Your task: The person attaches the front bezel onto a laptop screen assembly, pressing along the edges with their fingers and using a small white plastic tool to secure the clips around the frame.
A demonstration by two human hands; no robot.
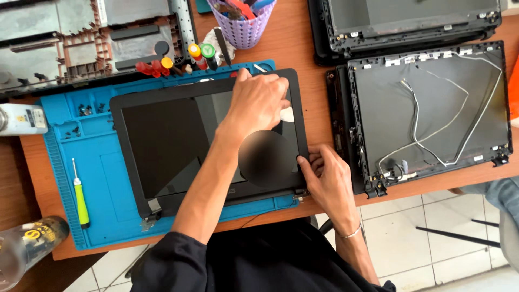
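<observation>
A black laptop screen panel [162, 140] with its bezel lies on a blue work mat [102, 178]. My left hand [257, 100] reaches across to the panel's upper right corner, fingers pinched on a small white flat piece [287, 114] against the bezel's right edge. Lower down, my right hand [324, 178] grips that same right edge of the bezel [300, 135] near the bottom corner, thumb on the front. A hinge [153, 208] sticks out at the lower left corner.
An open laptop lid shell with white cables [432, 113] lies to the right, another shell [411, 21] behind it. A bare laptop base [81, 43] sits upper left. Nearby are a green-handled screwdriver [81, 197], coloured tool handles [178, 59], a purple basket [243, 24], two bottles [21, 119] [27, 243] and loose screws [84, 111].
</observation>
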